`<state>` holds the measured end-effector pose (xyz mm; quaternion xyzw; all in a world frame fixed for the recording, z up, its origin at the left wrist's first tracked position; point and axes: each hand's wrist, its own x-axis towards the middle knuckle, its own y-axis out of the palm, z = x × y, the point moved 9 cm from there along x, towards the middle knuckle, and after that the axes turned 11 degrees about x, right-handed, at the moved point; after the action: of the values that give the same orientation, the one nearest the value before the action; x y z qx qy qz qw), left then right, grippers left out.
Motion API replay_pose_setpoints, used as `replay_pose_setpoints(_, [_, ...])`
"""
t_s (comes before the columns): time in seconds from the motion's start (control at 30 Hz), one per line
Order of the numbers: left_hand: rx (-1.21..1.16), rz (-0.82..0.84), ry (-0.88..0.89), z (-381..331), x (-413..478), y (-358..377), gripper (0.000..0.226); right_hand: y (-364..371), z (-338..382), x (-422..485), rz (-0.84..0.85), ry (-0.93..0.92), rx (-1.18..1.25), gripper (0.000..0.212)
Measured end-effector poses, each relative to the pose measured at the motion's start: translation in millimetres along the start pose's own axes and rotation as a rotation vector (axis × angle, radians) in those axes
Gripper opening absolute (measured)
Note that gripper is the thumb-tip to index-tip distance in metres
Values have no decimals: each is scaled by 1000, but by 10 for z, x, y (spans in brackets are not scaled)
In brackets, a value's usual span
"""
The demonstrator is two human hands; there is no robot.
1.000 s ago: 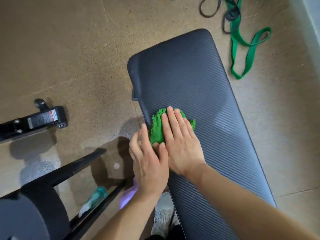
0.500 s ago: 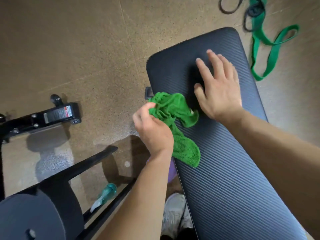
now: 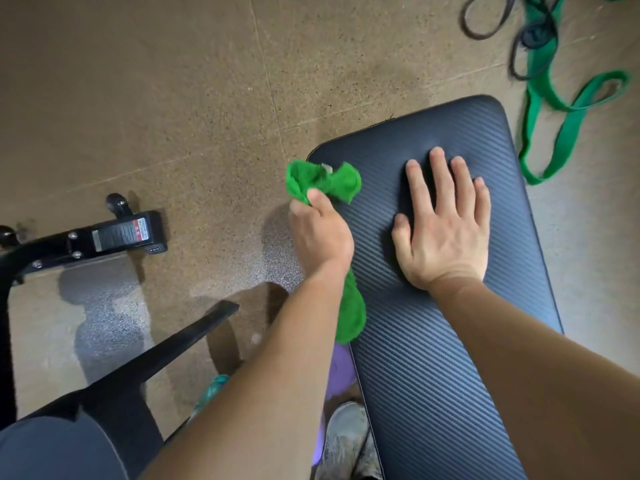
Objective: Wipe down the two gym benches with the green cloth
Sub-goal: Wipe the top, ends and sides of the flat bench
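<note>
A black ribbed gym bench runs from the bottom right up to the centre right. My left hand grips the bunched green cloth at the bench's left edge, near its far end. One tail of the cloth hangs down under my wrist along that edge. My right hand lies flat on the bench pad, fingers spread, to the right of the cloth. A second bench's dark pad shows at the bottom left, partly cut off.
Black frame and wheeled foot of the second bench stand at left on the speckled floor. Green and dark resistance bands lie at the top right. A teal spray bottle and a purple object sit beside my shoe.
My right hand left the cloth and moved up onto the bench pad, where it now lies flat. My left hand gathered the cloth, lifted it and carried it toward the bench's far left corner.
</note>
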<state>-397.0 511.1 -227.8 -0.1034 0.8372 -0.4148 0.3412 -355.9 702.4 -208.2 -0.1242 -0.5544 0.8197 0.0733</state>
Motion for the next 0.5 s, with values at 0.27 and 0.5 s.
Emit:
replay_pose_setpoints(0.27, [-214, 110, -27, 103, 12, 1, 46, -20, 18, 10, 3, -1, -7, 74])
replay_pose_setpoints(0.5, [-174, 207, -324, 1056, -1070, 43, 46, -43, 32, -7, 1, 4, 9, 73])
